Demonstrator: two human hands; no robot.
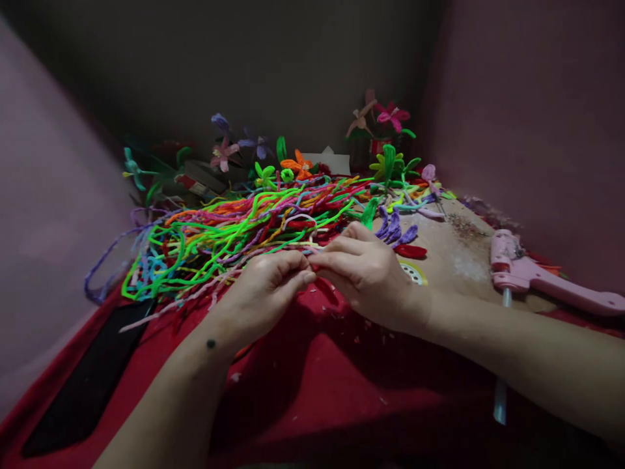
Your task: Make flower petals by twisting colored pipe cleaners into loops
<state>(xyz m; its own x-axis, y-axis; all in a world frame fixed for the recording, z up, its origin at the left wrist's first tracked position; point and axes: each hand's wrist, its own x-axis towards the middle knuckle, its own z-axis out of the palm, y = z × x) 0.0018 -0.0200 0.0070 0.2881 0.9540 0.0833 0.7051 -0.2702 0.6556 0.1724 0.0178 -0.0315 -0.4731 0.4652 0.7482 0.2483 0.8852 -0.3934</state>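
Pipe cleaners (pixel 234 229) sprawl across the tabletop (pixel 336 384), and just in front the left hand (pixel 267 281) pinches tight on a small red piece (pixel 315 267), mostly hidden, the right hand's (pixel 368 270) narrow grip holding it too! Far right lies a pink glue gun (pixel 520 272).

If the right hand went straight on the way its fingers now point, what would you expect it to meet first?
The right hand would most likely meet the left hand first, as its fingertips lie directly ahead; whether they already touch is hard to tell.
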